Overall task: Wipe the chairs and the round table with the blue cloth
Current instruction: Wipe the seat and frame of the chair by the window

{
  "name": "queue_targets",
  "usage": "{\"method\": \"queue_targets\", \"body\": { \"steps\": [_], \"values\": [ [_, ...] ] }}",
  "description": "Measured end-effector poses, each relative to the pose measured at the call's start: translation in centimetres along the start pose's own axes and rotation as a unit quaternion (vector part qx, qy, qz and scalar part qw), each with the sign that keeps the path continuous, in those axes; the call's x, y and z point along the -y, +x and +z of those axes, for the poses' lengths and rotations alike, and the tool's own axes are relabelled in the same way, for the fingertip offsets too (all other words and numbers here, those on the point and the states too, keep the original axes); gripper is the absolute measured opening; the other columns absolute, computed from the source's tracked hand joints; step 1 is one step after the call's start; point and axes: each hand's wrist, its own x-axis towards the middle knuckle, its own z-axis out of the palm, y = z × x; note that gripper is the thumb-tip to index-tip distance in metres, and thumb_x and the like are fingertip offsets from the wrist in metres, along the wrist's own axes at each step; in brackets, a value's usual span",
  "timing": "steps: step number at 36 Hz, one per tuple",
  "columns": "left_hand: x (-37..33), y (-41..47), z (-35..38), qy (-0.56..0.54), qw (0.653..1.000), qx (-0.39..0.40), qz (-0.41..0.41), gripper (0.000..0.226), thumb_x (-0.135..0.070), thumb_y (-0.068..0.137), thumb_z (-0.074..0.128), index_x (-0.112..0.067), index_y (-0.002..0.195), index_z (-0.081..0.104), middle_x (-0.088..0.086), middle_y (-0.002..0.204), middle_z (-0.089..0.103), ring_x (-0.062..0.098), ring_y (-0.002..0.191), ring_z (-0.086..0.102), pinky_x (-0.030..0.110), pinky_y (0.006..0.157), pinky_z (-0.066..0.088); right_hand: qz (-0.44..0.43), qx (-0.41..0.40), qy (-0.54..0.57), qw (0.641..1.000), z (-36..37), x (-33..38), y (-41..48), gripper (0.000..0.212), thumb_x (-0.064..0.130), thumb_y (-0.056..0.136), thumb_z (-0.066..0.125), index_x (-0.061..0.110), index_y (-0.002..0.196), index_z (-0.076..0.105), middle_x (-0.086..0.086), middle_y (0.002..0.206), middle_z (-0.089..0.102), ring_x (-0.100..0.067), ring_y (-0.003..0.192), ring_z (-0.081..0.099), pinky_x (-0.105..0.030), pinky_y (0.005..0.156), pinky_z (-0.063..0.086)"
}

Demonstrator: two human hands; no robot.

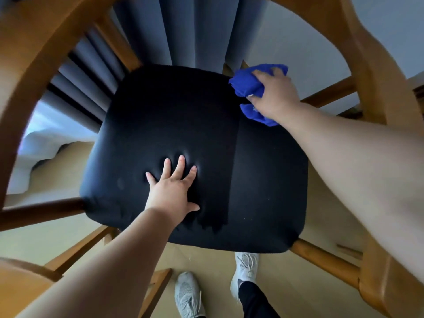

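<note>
Bare forearms reach down over a wooden chair (34, 72) with a black seat (263, 180). Left hand (172, 191) lies flat on the seat's near middle, fingers spread, denting the cushion. Right hand (273, 95) is closed around the bunched blue cloth (245, 86), pressing it on the seat's far right corner. White shoes (188, 294) stand on the floor below.

A home-like room: behind the padded wooden chair (192, 143) hang long grey curtains (183, 28), with white bedding (43, 143) beside it.
</note>
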Motion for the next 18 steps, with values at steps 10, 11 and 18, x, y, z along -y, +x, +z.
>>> {"method": "queue_targets", "body": {
  "steps": [10,11,18],
  "values": [
    [0.0,0.6,-0.4,0.001,1.0,0.031,0.0,0.097,-0.062,0.08,0.058,-0.035,0.149,-0.005,-0.003,0.157,-0.018,0.031,0.143,-0.014,0.067,0.107,0.009,0.019,0.004,-0.02,1.0,1.7,1.0,-0.3,0.051,0.032,0.086,0.059,0.026,0.135,0.047,-0.015,0.139,0.037,-0.039,0.12,0.042,-0.046,0.097,0.042],
    [0.0,0.6,-0.4,0.0,0.999,0.032,0.001,0.097,-0.062,0.08,0.058,-0.035,0.149,-0.004,-0.003,0.157,-0.018,0.031,0.143,-0.014,0.067,0.107,0.009,0.022,0.005,-0.016,1.0,1.7,1.1,-0.7,0.049,0.029,0.086,0.059,0.025,0.133,0.048,-0.015,0.139,0.036,-0.039,0.12,0.041,-0.046,0.096,0.043],
    [0.0,0.5,-0.8,0.008,0.999,0.041,-0.001,0.098,-0.063,0.08,0.058,-0.034,0.149,-0.005,-0.002,0.157,-0.018,0.031,0.143,-0.013,0.066,0.108,0.012,0.004,0.024,-0.021,0.999,2.6,1.8,-4.9,0.051,0.028,0.08,0.067,0.021,0.127,0.05,-0.015,0.14,0.031,-0.04,0.124,0.034,-0.049,0.095,0.043]
  ]
}}
